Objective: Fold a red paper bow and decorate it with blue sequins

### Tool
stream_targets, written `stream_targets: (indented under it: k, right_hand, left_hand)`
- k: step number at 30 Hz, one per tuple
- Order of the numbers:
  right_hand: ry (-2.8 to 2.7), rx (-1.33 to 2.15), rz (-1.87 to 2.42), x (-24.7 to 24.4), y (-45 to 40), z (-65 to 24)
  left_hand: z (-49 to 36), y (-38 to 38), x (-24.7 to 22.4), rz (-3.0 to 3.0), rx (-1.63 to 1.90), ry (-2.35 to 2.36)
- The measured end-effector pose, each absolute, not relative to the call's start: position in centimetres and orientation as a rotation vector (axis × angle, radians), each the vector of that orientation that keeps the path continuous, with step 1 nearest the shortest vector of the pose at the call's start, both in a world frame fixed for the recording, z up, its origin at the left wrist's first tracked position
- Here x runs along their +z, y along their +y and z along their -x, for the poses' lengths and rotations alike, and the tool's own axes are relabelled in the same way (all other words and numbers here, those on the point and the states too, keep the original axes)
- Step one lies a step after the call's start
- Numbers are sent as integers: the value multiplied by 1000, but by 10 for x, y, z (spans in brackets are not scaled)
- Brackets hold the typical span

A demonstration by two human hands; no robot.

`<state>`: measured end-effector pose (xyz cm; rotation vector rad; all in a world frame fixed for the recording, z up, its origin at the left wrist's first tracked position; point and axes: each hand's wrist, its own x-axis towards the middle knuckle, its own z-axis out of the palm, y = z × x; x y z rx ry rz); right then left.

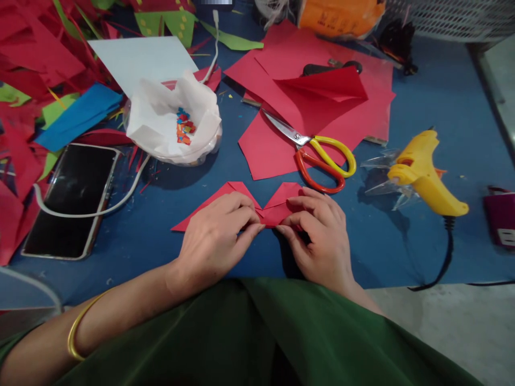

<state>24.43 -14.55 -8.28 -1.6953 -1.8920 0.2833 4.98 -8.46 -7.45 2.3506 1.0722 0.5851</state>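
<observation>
- Across my remote view: blue table.
- Far side, slightly R: red sheets, scissors w/ red + yellow handles lying partly on top.
- Near front edge, ctr: folded red paper, V-notch facing away.
- L hand: pinching its ctr at near side.
- R hand: gripping its R part, thumb at near side.
- Smallest, the near-edge fold: I judge it's being creased; next move prob. calls for edges aligned, firm fingertip pressure.
</observation>
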Motion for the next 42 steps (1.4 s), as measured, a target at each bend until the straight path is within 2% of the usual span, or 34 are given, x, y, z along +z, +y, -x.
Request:
stream_targets:
  k: [21,29,42]
  right_hand:
    - [-1862,226,1747,-86,-144,-242]
    - [-1865,193,1721,-87,-145,-241]
    - [-1921,204,1711,-84,-148,-263]
  left_hand:
    - [-53,-84,-69,-2762,491,1074]
    - [-51,-93,-63,-3155,513,676]
    - [-50,-97,-66,-3243,541,620]
